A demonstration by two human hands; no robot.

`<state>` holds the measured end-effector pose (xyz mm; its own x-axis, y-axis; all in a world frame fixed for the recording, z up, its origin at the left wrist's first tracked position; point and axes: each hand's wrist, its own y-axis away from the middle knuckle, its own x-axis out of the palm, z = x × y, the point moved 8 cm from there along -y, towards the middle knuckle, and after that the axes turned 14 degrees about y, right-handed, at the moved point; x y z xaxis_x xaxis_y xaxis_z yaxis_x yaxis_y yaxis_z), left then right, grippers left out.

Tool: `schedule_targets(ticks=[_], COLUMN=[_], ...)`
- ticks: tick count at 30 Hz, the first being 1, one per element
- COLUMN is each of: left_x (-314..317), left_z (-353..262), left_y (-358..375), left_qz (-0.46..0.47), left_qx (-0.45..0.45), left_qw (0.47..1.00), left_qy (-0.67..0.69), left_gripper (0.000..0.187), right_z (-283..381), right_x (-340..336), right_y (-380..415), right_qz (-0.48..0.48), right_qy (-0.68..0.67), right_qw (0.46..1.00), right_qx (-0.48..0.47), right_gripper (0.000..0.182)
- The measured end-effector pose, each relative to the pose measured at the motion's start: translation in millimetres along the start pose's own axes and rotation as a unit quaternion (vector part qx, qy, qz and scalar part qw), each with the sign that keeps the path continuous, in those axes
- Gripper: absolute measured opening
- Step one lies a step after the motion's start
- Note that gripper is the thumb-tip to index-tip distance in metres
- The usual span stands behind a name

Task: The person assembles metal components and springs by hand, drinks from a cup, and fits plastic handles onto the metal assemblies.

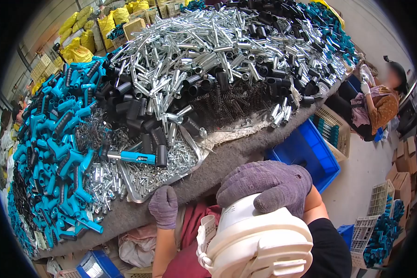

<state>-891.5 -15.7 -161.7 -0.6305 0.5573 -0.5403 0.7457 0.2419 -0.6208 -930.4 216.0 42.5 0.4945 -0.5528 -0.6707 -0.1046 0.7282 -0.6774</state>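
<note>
Toward four o'clock our right hand (268, 183) grasps the headgear (238, 222); at seven our left hand (164, 207) curls beside the tray (128, 182), nothing visible inside; we should grip evenly.

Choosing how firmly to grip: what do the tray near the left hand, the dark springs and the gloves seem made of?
Tray: probably metal; its smooth rim looks silvery with a slight sheen.
Springs: likely metal wire, given the thin, even coils; dark finish, coated or bare unclear.
Gloves: seemingly knit fabric, matte and mottled purple-grey, fitting closely; fibre can't be told.
</note>
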Motion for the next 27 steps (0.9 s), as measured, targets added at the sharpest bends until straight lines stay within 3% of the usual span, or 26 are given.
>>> schedule_targets(ticks=[10, 12, 18, 21, 25, 27], left_x=[0, 0, -2, -1, -2, -1], left_z=[0, -1, -2, 0, -5, -1], left_y=[-1, -1, -2, -1, -3, -1], left_qz=[0.000, -0.001, -0.002, 0.007, 0.001, 0.010], left_qx=[-0.006, -0.007, -0.005, -0.019, -0.003, -0.010], left_qw=[1.000, 1.000, 1.000, 1.000, 1.000, 1.000], left_qy=[-0.004, -0.001, 0.015, 0.023, 0.014, 0.004], left_gripper=[0.006, 0.006, 0.008, 0.010, 0.006, 0.007], right_z=[-10, -14, 3, -12, -3, 3], right_x=[13, 16, -5, 14, 7, 2], right_y=[9, 21, 2, 19, 12, 5], right_qz=[0.033, -0.100, -0.043, -0.035, -0.056, -0.062], right_qy=[-0.015, -0.039, -0.012, -0.021, -0.042, -0.068], right_qw=[0.999, 0.993, 0.999, 0.998, 0.997, 0.996], right_qx=[0.015, -0.049, -0.025, -0.037, -0.044, -0.004], right_gripper=[0.077, 0.078, 0.078, 0.080, 0.080, 0.087])
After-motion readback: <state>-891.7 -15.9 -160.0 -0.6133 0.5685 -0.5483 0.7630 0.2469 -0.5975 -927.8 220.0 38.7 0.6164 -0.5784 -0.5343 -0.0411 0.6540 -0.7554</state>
